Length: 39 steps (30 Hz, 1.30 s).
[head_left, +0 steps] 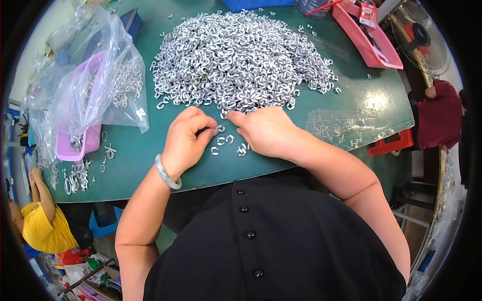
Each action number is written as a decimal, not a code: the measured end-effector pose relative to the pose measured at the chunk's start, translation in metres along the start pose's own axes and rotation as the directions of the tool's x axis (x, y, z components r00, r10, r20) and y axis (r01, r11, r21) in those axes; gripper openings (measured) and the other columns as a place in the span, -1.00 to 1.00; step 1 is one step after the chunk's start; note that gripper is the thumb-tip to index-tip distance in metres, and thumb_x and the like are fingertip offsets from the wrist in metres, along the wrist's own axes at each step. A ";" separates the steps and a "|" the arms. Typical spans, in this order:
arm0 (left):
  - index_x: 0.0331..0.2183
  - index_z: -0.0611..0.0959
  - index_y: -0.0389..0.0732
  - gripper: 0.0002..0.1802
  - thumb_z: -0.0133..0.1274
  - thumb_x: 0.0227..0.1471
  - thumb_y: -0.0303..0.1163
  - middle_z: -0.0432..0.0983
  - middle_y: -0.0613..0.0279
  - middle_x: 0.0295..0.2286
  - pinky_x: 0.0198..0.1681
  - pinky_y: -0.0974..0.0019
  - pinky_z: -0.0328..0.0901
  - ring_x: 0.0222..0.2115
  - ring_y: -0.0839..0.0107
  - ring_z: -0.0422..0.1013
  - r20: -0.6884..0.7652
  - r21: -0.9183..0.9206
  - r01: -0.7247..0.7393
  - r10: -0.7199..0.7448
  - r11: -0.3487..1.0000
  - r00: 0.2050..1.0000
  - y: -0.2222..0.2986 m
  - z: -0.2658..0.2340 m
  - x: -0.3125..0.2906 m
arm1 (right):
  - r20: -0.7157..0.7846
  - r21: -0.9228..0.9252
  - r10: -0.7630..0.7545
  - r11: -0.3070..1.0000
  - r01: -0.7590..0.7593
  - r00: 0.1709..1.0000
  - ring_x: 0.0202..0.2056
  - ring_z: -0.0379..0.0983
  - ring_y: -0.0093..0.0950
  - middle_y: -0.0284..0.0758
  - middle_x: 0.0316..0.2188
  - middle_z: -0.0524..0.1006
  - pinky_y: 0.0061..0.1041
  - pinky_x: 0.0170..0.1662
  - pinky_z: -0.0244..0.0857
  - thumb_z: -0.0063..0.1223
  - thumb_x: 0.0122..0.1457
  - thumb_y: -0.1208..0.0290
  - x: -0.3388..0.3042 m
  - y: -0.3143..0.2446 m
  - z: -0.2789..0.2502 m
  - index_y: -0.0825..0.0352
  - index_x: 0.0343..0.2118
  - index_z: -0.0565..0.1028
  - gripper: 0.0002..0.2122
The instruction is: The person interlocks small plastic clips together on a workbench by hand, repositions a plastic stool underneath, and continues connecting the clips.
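A large heap of small U-shaped silvery metal pieces [236, 60] covers the middle of the green table. My left hand [185, 138] is closed, with thumb and index finger pinching one U-shaped metal piece [221, 129] just in front of the heap. A pale bangle [167, 172] circles that wrist. At the heap's near edge my right hand [268, 131] rests low over the table, its index finger stretched out to the pieces there and its thumb apart from it. Several loose U-shaped pieces [221, 141] lie between my hands; a few by the right thumb are bunched together.
Clear plastic bags [95, 85] lie over a lilac tray [93, 140] at the left, beside scattered metal rings and parts [75, 178]. A pink basket [374, 55] with tools stands at the far right near a fan [422, 37]. People sit at the left [47, 231] and right [439, 113].
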<state>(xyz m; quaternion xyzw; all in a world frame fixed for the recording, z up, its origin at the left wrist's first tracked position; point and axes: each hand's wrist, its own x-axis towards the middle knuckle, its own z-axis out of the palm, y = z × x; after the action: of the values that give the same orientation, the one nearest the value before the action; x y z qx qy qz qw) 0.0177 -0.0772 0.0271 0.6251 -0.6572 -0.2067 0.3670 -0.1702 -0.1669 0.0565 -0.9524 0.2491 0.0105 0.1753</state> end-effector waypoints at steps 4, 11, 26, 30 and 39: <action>-0.45 0.68 -0.20 -0.82 0.26 -0.24 -0.60 0.36 0.29 -0.52 -0.42 0.38 0.26 -0.48 0.40 0.35 -0.071 -0.112 -0.183 0.176 0.977 0.982 -0.004 -0.002 -0.002 | 0.108 0.011 -0.040 0.999 0.039 0.993 -0.51 0.50 -0.20 -0.24 -0.58 0.55 -0.21 -0.45 0.32 -0.03 0.14 0.35 -0.001 0.003 -0.005 0.21 -0.02 0.42 -0.68; -0.45 0.69 -0.17 -0.81 0.27 -0.24 -0.59 0.37 0.32 -0.49 -0.42 0.40 0.26 -0.46 0.42 0.34 -0.089 -0.216 -0.163 0.147 0.963 0.985 -0.008 -0.006 -0.007 | 0.066 0.044 0.015 0.999 -0.018 0.998 -0.44 0.52 -0.21 -0.22 -0.55 0.55 -0.24 -0.40 0.34 -0.02 0.06 0.42 0.002 -0.001 -0.008 0.20 -0.10 0.45 -0.70; -0.32 0.60 -0.25 -0.76 0.17 -0.16 -0.53 0.41 0.16 -0.43 -0.26 0.21 0.26 -0.35 0.16 0.36 0.064 0.197 -0.221 0.212 0.955 0.975 0.006 0.000 0.006 | 0.115 0.009 -0.031 1.000 0.030 0.993 -0.52 0.49 -0.16 -0.19 -0.61 0.52 -0.19 -0.41 0.34 -0.01 0.13 0.35 -0.005 0.008 -0.003 0.29 0.02 0.35 -0.63; -0.33 0.62 -0.22 -0.77 0.18 -0.16 -0.53 0.42 0.18 -0.42 -0.26 0.22 0.26 -0.36 0.19 0.35 0.066 0.208 -0.219 0.209 0.953 0.976 0.005 0.000 0.002 | -0.085 0.059 -0.022 0.998 0.027 0.996 -0.50 0.50 -0.16 -0.16 -0.61 0.52 -0.18 -0.39 0.34 -0.01 0.13 0.35 -0.009 0.011 -0.004 0.28 -0.01 0.37 -0.65; -0.37 0.62 -0.21 -0.78 0.21 -0.20 -0.50 0.41 0.22 -0.44 -0.28 0.23 0.24 -0.37 0.21 0.35 0.073 0.258 -0.275 0.265 0.926 0.962 0.010 0.001 0.008 | -0.044 0.012 -0.014 1.000 0.015 0.999 -0.51 0.48 -0.14 -0.19 -0.62 0.51 -0.18 -0.43 0.32 0.01 0.12 0.37 -0.006 0.009 -0.004 0.29 -0.13 0.39 -0.74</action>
<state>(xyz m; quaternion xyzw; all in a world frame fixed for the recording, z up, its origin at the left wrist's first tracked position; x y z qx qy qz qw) 0.0105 -0.0839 0.0353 0.5685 -0.7653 -0.0757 0.2923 -0.1803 -0.1728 0.0582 -0.9531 0.2461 -0.0133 0.1756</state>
